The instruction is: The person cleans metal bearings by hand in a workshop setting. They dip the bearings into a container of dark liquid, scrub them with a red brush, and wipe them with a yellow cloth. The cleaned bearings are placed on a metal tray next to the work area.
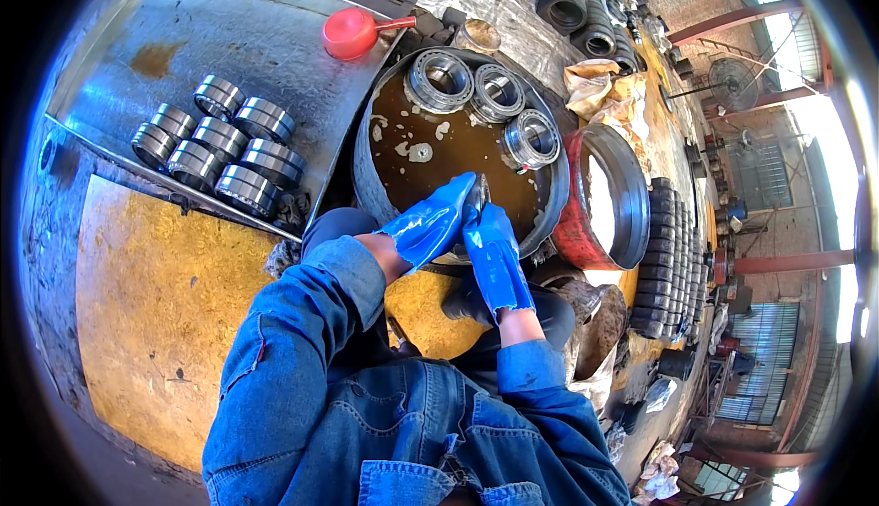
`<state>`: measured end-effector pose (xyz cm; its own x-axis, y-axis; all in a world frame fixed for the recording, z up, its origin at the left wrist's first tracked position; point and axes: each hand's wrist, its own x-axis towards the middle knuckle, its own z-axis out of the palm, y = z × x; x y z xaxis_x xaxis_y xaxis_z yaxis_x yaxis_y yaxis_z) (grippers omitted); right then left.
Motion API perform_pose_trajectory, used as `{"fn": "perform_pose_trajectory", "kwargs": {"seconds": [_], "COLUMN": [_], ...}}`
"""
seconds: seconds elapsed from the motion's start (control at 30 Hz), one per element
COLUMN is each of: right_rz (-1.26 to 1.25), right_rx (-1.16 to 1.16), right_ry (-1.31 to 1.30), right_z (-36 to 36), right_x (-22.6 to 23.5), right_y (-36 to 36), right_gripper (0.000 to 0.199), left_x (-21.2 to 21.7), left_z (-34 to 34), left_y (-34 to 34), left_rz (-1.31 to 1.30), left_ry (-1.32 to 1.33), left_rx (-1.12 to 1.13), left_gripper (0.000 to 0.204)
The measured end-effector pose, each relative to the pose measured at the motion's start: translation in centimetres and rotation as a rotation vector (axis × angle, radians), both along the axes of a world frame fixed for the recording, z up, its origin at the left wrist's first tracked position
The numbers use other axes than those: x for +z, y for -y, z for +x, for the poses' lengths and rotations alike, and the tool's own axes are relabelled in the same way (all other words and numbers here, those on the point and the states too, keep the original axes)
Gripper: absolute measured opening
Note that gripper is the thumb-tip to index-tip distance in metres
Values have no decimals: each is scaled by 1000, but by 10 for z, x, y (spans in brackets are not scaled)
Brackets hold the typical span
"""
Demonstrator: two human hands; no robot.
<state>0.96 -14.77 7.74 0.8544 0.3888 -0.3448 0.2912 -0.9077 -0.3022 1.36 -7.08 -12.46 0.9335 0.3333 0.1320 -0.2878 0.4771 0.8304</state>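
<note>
My left hand (428, 224) and my right hand (493, 248), both in wet blue rubber gloves, come together over the near side of a round tub (363, 163) of brown liquid. Between them a grey metal part (479, 193) shows only as a narrow edge, so its full shape is hidden. Both hands appear closed on it. At the tub's far side, three bearings with rollers, a left one (440, 80), a middle one (498, 94) and a right one (532, 140), sit near the rim. Patches of foam (420, 152) float on the liquid.
On the left, a metal tray table (302, 30) carries several shiny bearing rings (220, 138) and a red dipper (350, 33). A red drum (575, 204) stands right of the tub. Stacked dark rings (673, 263) are beyond it. Yellow board (165, 304) covers the floor at left.
</note>
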Motion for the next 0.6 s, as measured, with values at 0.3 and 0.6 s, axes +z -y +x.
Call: {"fn": "perform_pose_trajectory", "kwargs": {"seconds": [0.3,0.6], "right_rz": [37,-27], "right_rx": [2,-46], "right_ry": [16,30], "right_z": [-4,-4], "right_x": [9,12], "right_y": [3,-2], "right_gripper": [52,52], "left_x": [41,-8], "left_z": [-13,7], "left_y": [-3,5], "left_rz": [-56,-274], "left_ry": [-67,137], "left_rx": [-53,-62], "left_gripper": [59,65]}}
